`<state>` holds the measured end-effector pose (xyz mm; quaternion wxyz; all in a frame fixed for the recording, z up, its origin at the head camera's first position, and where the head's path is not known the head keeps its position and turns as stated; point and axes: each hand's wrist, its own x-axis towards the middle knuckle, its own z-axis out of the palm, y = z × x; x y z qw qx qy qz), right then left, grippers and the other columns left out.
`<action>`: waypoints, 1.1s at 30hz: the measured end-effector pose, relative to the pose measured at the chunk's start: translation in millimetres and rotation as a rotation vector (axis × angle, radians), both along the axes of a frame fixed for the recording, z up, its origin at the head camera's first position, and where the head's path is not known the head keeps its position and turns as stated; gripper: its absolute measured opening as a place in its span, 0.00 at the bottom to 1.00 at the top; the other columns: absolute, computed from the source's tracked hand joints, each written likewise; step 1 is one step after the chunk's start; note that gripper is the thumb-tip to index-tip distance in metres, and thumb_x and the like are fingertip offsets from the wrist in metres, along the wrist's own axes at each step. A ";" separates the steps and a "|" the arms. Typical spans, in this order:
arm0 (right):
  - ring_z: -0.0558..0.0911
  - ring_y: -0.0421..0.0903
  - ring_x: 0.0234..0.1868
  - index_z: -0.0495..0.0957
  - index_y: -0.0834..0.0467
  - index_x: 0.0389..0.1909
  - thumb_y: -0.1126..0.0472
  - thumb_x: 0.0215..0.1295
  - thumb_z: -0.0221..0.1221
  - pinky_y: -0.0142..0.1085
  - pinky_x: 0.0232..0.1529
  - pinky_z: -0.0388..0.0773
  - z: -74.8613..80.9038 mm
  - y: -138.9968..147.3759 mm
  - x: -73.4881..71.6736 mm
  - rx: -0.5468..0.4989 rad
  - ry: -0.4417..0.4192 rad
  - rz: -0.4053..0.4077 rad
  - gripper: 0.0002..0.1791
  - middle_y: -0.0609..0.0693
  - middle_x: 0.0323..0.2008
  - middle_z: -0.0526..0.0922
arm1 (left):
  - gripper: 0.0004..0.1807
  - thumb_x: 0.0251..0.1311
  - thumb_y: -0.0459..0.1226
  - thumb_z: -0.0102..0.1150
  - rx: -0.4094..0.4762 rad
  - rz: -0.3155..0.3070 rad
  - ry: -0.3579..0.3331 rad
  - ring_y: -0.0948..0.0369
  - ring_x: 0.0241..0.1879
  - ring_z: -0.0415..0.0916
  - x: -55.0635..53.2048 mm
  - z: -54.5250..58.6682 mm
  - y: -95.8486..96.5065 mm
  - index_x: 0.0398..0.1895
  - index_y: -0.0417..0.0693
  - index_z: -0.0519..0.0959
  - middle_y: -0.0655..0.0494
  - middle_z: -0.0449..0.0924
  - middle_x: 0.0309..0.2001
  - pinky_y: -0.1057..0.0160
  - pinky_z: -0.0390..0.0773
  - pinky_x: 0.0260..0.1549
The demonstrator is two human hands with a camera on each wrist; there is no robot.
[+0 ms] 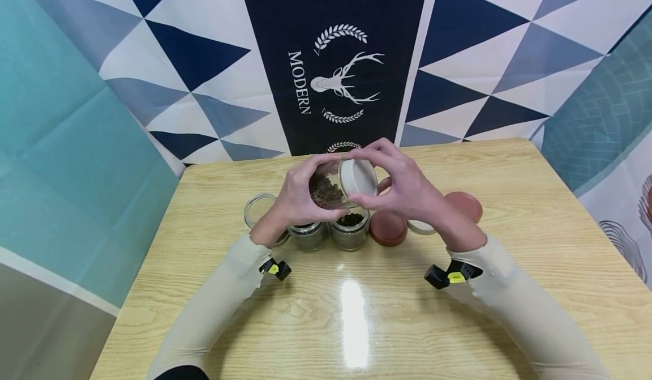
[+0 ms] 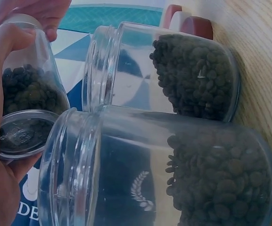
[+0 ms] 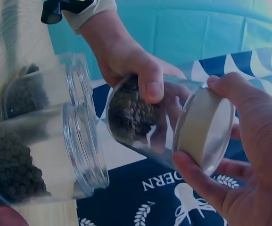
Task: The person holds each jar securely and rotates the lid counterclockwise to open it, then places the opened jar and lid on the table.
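Note:
Over the row of jars, my left hand [image 1: 292, 196] grips a clear jar [image 1: 326, 192] partly filled with dark, small flat pieces. The jar lies tilted on its side, its mouth end toward the right. On that end sits a white lid [image 3: 199, 129], which my right hand [image 1: 407, 179] holds by its rim between thumb and fingers. In the right wrist view, the left thumb presses across the jar's wall. Just below stand two lidless jars, one in the middle [image 2: 216, 174] and one to its right [image 2: 197, 77], both with similar dark pieces.
Another clear jar [image 1: 257, 209] stands at the left, partly behind the left wrist. Right of the jars lie a red lid [image 1: 389, 229], a white lid [image 1: 420, 227] and a second red lid [image 1: 464, 206], on the wooden table [image 1: 305, 323]. Patterned cloth [image 1: 204, 63] hangs behind.

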<state>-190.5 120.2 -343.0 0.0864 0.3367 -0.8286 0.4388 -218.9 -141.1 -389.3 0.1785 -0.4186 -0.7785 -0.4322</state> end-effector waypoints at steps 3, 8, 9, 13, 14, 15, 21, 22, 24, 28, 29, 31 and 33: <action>0.83 0.55 0.59 0.83 0.57 0.72 0.63 0.59 0.81 0.36 0.35 0.93 -2.0 2.6 -3.2 0.011 0.099 0.053 0.38 0.60 0.62 0.79 | 0.53 0.39 0.36 0.92 0.008 -0.013 0.001 0.45 0.64 0.88 -0.3 -1.2 -0.4 0.73 0.32 0.75 0.37 0.85 0.66 0.57 0.87 0.70; 0.83 0.54 0.60 0.84 0.58 0.69 0.63 0.54 0.82 0.34 0.35 0.90 -4.4 6.0 -7.1 0.009 0.218 0.110 0.38 0.62 0.64 0.80 | 0.53 0.39 0.35 0.92 0.014 -0.030 -0.006 0.44 0.64 0.88 -0.1 -0.9 0.7 0.73 0.32 0.74 0.37 0.85 0.66 0.58 0.87 0.70; 0.83 0.54 0.60 0.84 0.58 0.69 0.63 0.54 0.82 0.34 0.36 0.90 -4.4 6.3 -7.3 0.010 0.224 0.113 0.38 0.61 0.64 0.80 | 0.53 0.39 0.35 0.92 0.015 -0.031 -0.008 0.44 0.64 0.88 0.0 -0.7 0.8 0.73 0.32 0.74 0.37 0.85 0.66 0.58 0.87 0.71; 0.83 0.54 0.61 0.84 0.57 0.70 0.63 0.54 0.82 0.34 0.35 0.90 -3.6 5.9 -6.9 0.009 0.214 0.117 0.38 0.61 0.65 0.80 | 0.53 0.39 0.35 0.92 0.022 -0.039 -0.015 0.44 0.65 0.88 0.1 -0.5 0.6 0.73 0.32 0.74 0.37 0.85 0.66 0.58 0.86 0.72; 0.83 0.54 0.62 0.84 0.57 0.70 0.63 0.55 0.82 0.34 0.35 0.90 -3.5 5.7 -6.6 0.008 0.208 0.118 0.38 0.61 0.65 0.80 | 0.53 0.39 0.35 0.92 0.024 -0.041 -0.015 0.44 0.65 0.88 0.1 -0.6 0.4 0.73 0.32 0.75 0.37 0.85 0.66 0.58 0.85 0.72; 0.83 0.54 0.62 0.84 0.57 0.70 0.63 0.55 0.82 0.34 0.35 0.90 -3.3 5.6 -6.1 0.006 0.199 0.118 0.39 0.61 0.66 0.80 | 0.53 0.39 0.35 0.92 0.027 -0.046 -0.016 0.44 0.65 0.88 0.1 -0.7 0.3 0.73 0.32 0.75 0.37 0.85 0.66 0.58 0.85 0.72; 0.80 0.53 0.64 0.80 0.54 0.76 0.63 0.62 0.79 0.38 0.35 0.93 -1.6 2.1 1.7 0.001 0.042 0.088 0.40 0.58 0.67 0.77 | 0.53 0.39 0.34 0.92 0.027 -0.045 -0.012 0.43 0.65 0.88 -0.3 -3.9 -1.7 0.72 0.30 0.75 0.36 0.85 0.66 0.58 0.86 0.72; 0.79 0.53 0.64 0.78 0.52 0.78 0.62 0.63 0.79 0.38 0.36 0.94 -0.9 1.0 3.4 0.006 0.010 0.069 0.40 0.57 0.66 0.77 | 0.53 0.38 0.34 0.92 0.024 -0.042 -0.012 0.43 0.65 0.88 -0.1 -4.4 -2.1 0.72 0.30 0.75 0.35 0.85 0.66 0.58 0.86 0.72; 0.81 0.54 0.62 0.76 0.50 0.80 0.61 0.66 0.78 0.38 0.37 0.94 0.8 -1.5 6.0 0.011 -0.045 0.023 0.41 0.57 0.66 0.77 | 0.54 0.38 0.34 0.93 0.020 -0.037 -0.017 0.43 0.65 0.89 0.5 -5.1 -2.9 0.72 0.29 0.75 0.35 0.85 0.66 0.57 0.86 0.72; 0.85 0.58 0.60 0.73 0.48 0.83 0.58 0.69 0.77 0.35 0.37 0.94 3.5 -5.8 8.6 0.024 -0.094 -0.070 0.42 0.58 0.67 0.78 | 0.55 0.39 0.35 0.93 0.016 -0.022 -0.028 0.44 0.65 0.89 1.8 -4.4 -3.9 0.73 0.31 0.74 0.37 0.86 0.66 0.56 0.87 0.71; 0.86 0.59 0.60 0.73 0.47 0.83 0.58 0.69 0.77 0.35 0.37 0.94 4.0 -6.8 8.8 0.022 -0.099 -0.083 0.43 0.59 0.66 0.78 | 0.55 0.38 0.35 0.93 0.016 -0.020 -0.029 0.44 0.65 0.89 1.9 -4.2 -4.1 0.74 0.31 0.75 0.37 0.86 0.66 0.56 0.87 0.71; 0.86 0.60 0.58 0.75 0.48 0.82 0.58 0.69 0.77 0.33 0.36 0.92 4.3 -8.4 9.4 0.019 -0.103 -0.104 0.41 0.59 0.65 0.80 | 0.54 0.38 0.35 0.93 0.016 -0.021 -0.027 0.45 0.64 0.89 1.7 -3.7 -4.2 0.73 0.32 0.75 0.37 0.86 0.66 0.56 0.87 0.70; 0.86 0.59 0.56 0.78 0.50 0.79 0.58 0.68 0.78 0.31 0.35 0.91 4.2 -9.9 9.8 0.015 -0.099 -0.114 0.38 0.59 0.61 0.81 | 0.54 0.38 0.35 0.93 0.016 -0.024 -0.022 0.45 0.64 0.89 1.1 -3.8 -4.0 0.73 0.32 0.75 0.37 0.86 0.66 0.56 0.87 0.70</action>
